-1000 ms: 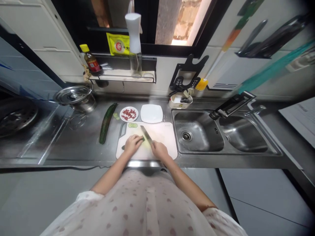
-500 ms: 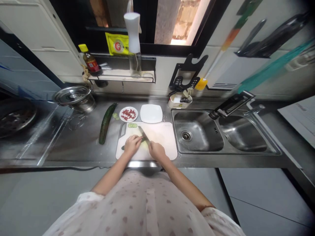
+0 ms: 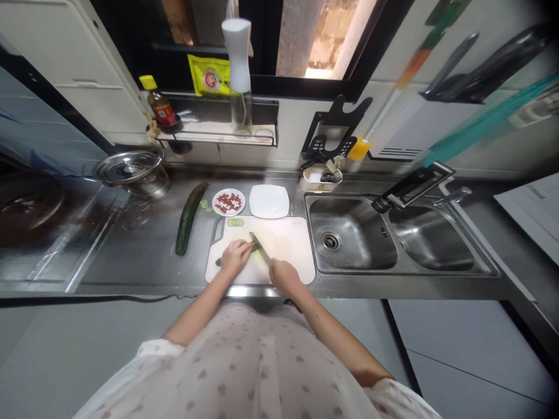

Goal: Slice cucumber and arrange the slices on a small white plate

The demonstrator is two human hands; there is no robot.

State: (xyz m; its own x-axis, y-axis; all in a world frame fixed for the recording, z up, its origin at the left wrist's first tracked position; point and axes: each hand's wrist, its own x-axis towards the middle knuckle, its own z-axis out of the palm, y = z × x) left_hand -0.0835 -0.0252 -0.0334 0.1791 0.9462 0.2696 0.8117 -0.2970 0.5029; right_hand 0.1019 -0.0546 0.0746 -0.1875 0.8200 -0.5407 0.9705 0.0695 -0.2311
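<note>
Knife handle is being gripped in the right hand (image 3: 285,276), fingers wrapped around it, lower centre of frame. Blade of the kitchen knife (image 3: 261,248) is being angled toward upper left, tip end beside the cucumber piece (image 3: 254,247); blade contact can't be confirmed at this size. Cucumber piece is being pinned on the white cutting board (image 3: 292,244), centre of frame, under the curled fingers of the left hand (image 3: 236,257); most of it is being hidden by them. A dark green end (image 3: 218,262) is being shown at the hand's left edge; can't tell if it's the same piece.

Cut slices (image 3: 236,222) are being kept in an overlapping row near the board's top left. Whole cucumber (image 3: 187,224) is being left on the steel counter (image 3: 144,250), left of the board, a few loose slices (image 3: 207,205) near its upper end. Red diced bits (image 3: 228,202) are being held on a round white plate (image 3: 216,206), just above the board; a squarish white plate (image 3: 269,201) is being kept right beside it. Lidded pot (image 3: 151,181) is being parked at left, double sink (image 3: 353,233) being seen at right.
</note>
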